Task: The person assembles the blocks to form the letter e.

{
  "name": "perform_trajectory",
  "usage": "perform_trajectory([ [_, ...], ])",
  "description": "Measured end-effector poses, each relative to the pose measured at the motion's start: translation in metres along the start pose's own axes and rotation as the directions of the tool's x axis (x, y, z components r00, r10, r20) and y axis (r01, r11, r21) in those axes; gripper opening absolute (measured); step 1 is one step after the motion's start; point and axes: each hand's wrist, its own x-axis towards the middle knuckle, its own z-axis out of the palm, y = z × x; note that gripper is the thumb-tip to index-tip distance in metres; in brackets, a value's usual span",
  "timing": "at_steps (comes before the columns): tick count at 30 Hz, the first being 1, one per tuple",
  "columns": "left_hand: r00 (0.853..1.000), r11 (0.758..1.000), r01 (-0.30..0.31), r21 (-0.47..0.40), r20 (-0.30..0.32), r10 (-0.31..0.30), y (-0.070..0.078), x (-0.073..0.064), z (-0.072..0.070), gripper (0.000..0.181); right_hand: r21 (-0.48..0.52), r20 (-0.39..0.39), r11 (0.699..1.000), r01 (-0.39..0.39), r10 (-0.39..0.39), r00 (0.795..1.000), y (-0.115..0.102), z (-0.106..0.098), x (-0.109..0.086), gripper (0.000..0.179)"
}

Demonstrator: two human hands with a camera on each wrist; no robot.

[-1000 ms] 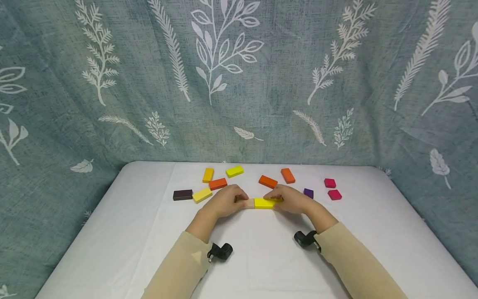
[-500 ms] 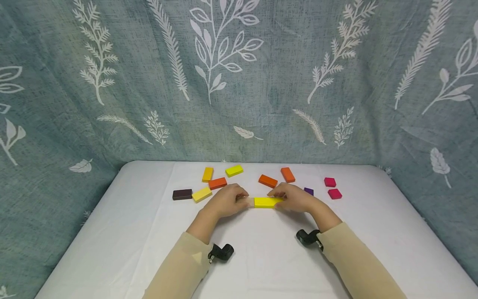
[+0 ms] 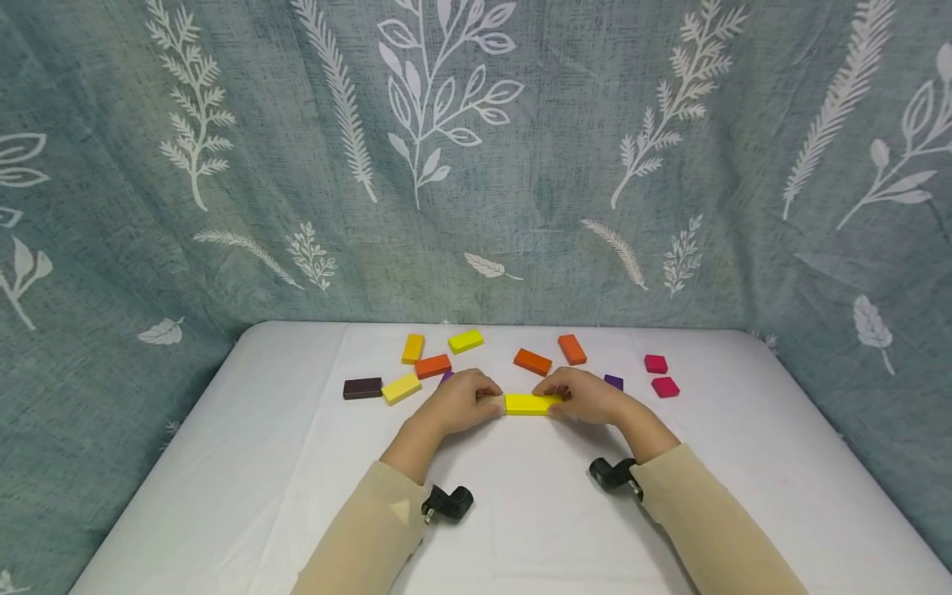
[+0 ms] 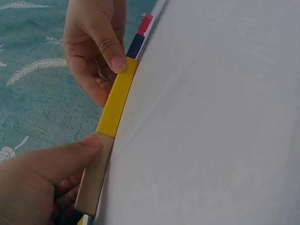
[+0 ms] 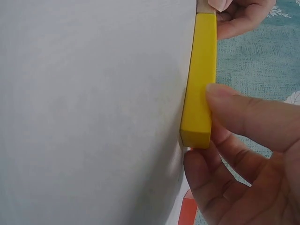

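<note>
Our left hand slid inward, pinching the wood block; our right hand pinches the yellow block. We're likely lining them up; next, let go gently.

The yellow block bars the gap between left fingers and right fingers; the bench nearer than both offers passage; orange blocks obstruct beyond.
</note>
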Motion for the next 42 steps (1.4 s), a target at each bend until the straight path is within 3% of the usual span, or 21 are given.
perform_trajectory([
  [29,1.0,1.0,0.011,0.005,0.004,-0.011,0.007,0.006,0.008,0.028,-0.027,0.029,0.999,-0.023,0.024,0.999,-0.002,-0.01,0.002,0.03],
  [36,1.0,1.0,0.025,-0.003,0.007,-0.025,0.006,0.006,0.008,0.028,-0.014,-0.095,0.998,-0.068,0.067,0.993,0.006,-0.027,0.022,0.027],
  [42,1.0,1.0,0.018,0.004,0.001,-0.018,0.005,0.005,0.01,0.028,0.035,-0.173,0.984,-0.177,0.18,0.968,0.018,-0.025,0.043,0.03],
])
